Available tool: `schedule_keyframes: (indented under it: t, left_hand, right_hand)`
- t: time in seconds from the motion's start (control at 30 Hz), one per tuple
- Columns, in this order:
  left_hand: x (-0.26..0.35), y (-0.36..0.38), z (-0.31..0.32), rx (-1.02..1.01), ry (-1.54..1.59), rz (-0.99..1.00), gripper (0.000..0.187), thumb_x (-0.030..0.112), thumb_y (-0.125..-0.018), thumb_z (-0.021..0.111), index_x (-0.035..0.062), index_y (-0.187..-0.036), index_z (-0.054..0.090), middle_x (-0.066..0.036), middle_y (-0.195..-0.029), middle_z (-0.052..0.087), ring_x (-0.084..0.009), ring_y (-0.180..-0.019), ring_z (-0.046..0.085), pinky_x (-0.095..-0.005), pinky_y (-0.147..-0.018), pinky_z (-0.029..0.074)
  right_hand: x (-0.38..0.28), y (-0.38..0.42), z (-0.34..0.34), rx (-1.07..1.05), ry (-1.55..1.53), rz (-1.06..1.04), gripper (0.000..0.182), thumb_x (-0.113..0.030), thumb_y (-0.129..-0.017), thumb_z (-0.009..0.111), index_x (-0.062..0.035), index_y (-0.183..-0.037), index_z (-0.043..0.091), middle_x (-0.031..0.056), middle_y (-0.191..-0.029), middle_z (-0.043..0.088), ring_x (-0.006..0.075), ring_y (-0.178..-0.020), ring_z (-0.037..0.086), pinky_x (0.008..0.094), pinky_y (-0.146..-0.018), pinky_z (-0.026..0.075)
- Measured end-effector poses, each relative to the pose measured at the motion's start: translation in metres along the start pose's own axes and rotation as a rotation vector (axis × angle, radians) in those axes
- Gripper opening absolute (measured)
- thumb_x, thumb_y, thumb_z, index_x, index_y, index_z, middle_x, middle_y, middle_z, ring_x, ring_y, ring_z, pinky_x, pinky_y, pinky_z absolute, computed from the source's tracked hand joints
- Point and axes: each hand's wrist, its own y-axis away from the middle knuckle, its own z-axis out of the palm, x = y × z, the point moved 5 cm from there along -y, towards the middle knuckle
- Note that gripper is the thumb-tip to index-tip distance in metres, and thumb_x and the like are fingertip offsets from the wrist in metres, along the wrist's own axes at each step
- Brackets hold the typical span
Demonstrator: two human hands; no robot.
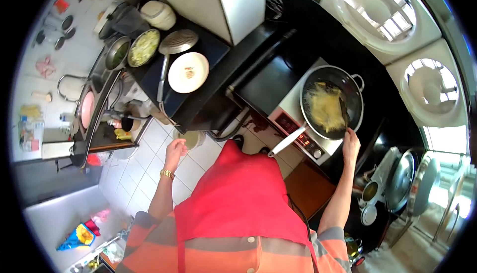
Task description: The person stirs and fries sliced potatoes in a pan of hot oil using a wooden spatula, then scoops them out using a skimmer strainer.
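Note:
My right hand [351, 146] is closed round the handle of a dark spatula [344, 110], whose blade dips into the right side of a wok [357, 88]. Frothy yellow food [325, 106] bubbles in oil inside the wok. Beneath it is an induction cooker [318, 150] with lit red digits, and the wok's long handle [289, 141] points down toward the red apron. My left hand [176, 152] hangs over the tiled floor with its fingers curled together; whether anything small is between them cannot be made out.
At the left, a dark counter [218, 54] holds a white plate [189, 73], a perforated ladle [179, 41] and a bowl of chopped greens [144, 48]. Pans and lids [401, 179] stand at the right. Beyond the counter is a sink area with a pink basin [87, 109].

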Motion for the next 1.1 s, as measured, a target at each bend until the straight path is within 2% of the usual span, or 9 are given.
schedule_keyframes:
  t: [0.07,0.1,0.2,0.37,0.43,0.63,0.7,0.8,1.1]
  left_hand:
    - [0.018,-0.010,-0.025,0.069,0.023,0.037,0.023,0.024,-0.106,0.060,0.0067,-0.117,0.070,-0.001,-0.088,0.067,-0.0089,-0.075,0.062,-0.0242,-0.068,0.052]
    - [0.030,-0.014,-0.041,0.161,0.062,0.092,0.022,0.025,-0.106,0.061,0.0071,-0.114,0.070,0.001,-0.084,0.064,-0.0076,-0.071,0.059,-0.0231,-0.064,0.049]
    - [0.053,-0.040,-0.078,0.355,0.166,0.234,0.021,0.027,-0.105,0.064,0.0078,-0.111,0.069,0.003,-0.079,0.059,-0.0058,-0.064,0.052,-0.0216,-0.058,0.044]
    - [0.103,-0.110,-0.106,0.464,-0.022,0.495,0.032,0.026,-0.103,0.067,0.0062,-0.128,0.064,-0.003,-0.100,0.066,-0.0103,-0.083,0.060,-0.0259,-0.072,0.050]
    - [0.119,-0.147,-0.106,0.510,-0.314,0.647,0.038,0.022,-0.100,0.070,0.0035,-0.132,0.062,-0.009,-0.111,0.067,-0.0187,-0.090,0.063,-0.0352,-0.085,0.054]
    - [0.120,-0.249,-0.093,0.202,-0.283,0.553,0.058,0.015,-0.095,0.074,0.0032,-0.147,0.051,-0.012,-0.112,0.066,-0.0194,-0.099,0.062,-0.0342,-0.091,0.052]
    - [0.156,-0.225,-0.082,0.238,-0.575,0.474,0.059,0.017,-0.095,0.073,0.0012,-0.147,0.050,-0.015,-0.117,0.068,-0.0268,-0.104,0.066,-0.0375,-0.096,0.051]
    - [0.137,-0.256,-0.086,0.251,-0.552,0.531,0.057,0.020,-0.096,0.069,0.0003,-0.146,0.050,-0.025,-0.131,0.066,-0.0385,-0.114,0.067,-0.0441,-0.100,0.050]
    - [0.136,-0.260,-0.091,0.313,-0.480,0.582,0.039,0.022,-0.102,0.060,-0.0038,-0.131,0.058,-0.022,-0.122,0.069,-0.0388,-0.113,0.065,-0.0455,-0.099,0.048]
  right_hand:
    - [-0.007,0.004,0.006,-0.031,-0.020,0.010,0.041,-0.019,-0.101,0.056,0.0024,-0.134,0.067,0.0153,-0.103,0.076,0.0197,-0.088,0.070,0.0336,-0.081,0.054]
    - [-0.038,0.014,-0.002,-0.121,-0.051,0.153,0.043,-0.026,-0.099,0.054,-0.0001,-0.130,0.069,0.0256,-0.123,0.072,0.0383,-0.119,0.068,0.0435,-0.103,0.050]
    - [-0.061,0.024,-0.010,-0.091,0.044,0.068,0.042,-0.024,-0.099,0.054,0.0009,-0.129,0.070,0.0258,-0.120,0.073,0.0387,-0.114,0.070,0.0435,-0.099,0.051]
    - [-0.092,0.054,-0.016,-0.073,0.023,0.104,0.039,-0.020,-0.100,0.056,0.0006,-0.130,0.070,0.0177,-0.091,0.074,0.0248,-0.085,0.071,0.0381,-0.082,0.054]
    - [-0.083,0.060,-0.004,-0.048,-0.043,0.062,0.037,-0.018,-0.099,0.058,0.0001,-0.129,0.070,0.0167,-0.090,0.074,0.0197,-0.084,0.070,0.0370,-0.080,0.054]
    - [-0.131,0.104,-0.015,-0.026,-0.022,0.124,0.034,-0.019,-0.098,0.061,-0.0059,-0.126,0.073,0.0181,-0.082,0.071,0.0179,-0.074,0.066,0.0357,-0.073,0.053]
    - [-0.137,0.120,-0.017,-0.020,-0.025,0.146,0.034,-0.020,-0.098,0.061,-0.0050,-0.127,0.072,0.0197,-0.086,0.073,0.0220,-0.078,0.070,0.0366,-0.076,0.054]
    - [-0.154,0.140,-0.020,-0.055,-0.019,0.238,0.035,-0.021,-0.099,0.062,-0.0026,-0.127,0.071,0.0227,-0.107,0.076,0.0307,-0.100,0.074,0.0382,-0.090,0.054]
    - [-0.154,0.159,-0.025,0.020,0.112,0.129,0.029,-0.018,-0.099,0.063,-0.0041,-0.122,0.072,0.0225,-0.107,0.074,0.0396,-0.102,0.071,0.0444,-0.089,0.056]
